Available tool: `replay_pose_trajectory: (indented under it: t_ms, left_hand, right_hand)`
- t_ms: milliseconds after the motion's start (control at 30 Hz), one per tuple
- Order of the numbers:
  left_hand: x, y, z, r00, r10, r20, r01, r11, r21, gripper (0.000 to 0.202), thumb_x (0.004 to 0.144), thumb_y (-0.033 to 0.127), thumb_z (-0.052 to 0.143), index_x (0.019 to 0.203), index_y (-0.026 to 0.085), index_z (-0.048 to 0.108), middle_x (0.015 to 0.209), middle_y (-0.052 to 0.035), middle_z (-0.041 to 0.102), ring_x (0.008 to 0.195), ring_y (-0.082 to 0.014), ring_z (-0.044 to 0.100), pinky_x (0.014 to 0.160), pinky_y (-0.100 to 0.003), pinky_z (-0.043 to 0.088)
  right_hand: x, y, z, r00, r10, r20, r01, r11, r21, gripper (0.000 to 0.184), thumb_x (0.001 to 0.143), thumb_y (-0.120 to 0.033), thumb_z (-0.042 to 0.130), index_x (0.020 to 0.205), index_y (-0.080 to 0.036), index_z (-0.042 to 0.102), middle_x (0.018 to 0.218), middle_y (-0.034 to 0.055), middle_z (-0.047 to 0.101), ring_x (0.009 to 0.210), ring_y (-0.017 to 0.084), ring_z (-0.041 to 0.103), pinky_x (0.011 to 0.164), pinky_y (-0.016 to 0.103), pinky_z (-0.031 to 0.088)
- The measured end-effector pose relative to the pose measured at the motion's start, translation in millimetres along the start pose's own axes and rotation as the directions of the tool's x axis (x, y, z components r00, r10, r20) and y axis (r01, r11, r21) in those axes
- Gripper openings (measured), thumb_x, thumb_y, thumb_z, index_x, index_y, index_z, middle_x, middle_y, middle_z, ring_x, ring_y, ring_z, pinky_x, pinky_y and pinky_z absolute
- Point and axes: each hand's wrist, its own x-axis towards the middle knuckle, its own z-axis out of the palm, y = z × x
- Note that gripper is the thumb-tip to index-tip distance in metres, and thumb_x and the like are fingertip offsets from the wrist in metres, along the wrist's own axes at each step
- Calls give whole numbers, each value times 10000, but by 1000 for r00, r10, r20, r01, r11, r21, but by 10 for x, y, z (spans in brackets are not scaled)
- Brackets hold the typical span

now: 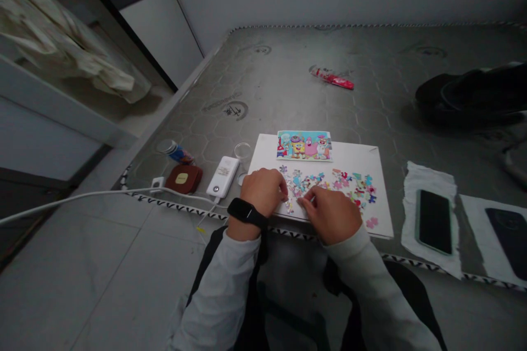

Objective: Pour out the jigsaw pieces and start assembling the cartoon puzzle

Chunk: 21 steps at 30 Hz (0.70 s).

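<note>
Nearest you, your two forearms extend over the near edge of the mat in light sleeves [228,290], with a black smartwatch [247,213] on the left wrist. Your left hand [265,191] is curled, thumb and fingers bent down beside small jigsaw pieces [357,186] near the board's front edge; whether it grips one cannot be told. Your right hand [334,214] has thumb and forefinger drawn together just above the board, near the same spot; its grasp likewise cannot be confirmed. The jigsaw pieces lie loose in a multicoloured scatter on the white board [358,155], beyond and between your hands, with pink ones right of your right hand. To your right, a smartphone [434,221] rests on a crumpled white sheet [409,230]. To your left are a white power bank [223,176], a brown case [184,179] and a blue-labelled container [175,151] lying tilted. At the board's far edge sits a cartoon picture card [303,146]. Farther off, a red wrapper [332,77] lies on the grey hexagon-patterned mat [272,93]
</note>
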Motion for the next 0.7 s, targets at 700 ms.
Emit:
replay_pose_trajectory:
  t_ms: [700]
  left_hand:
    - [-88, -71, -87, 999, -21, -39, 23, 998, 57, 113, 771, 369, 782, 860, 306, 810, 878, -41, 767, 834, -258, 691, 745, -383, 510]
  right_hand:
    - [132, 570, -212, 987, 123, -106, -112, 988, 104, 241, 886, -461, 621, 822, -257, 732, 802, 21, 747, 748, 225, 656, 608, 333, 365]
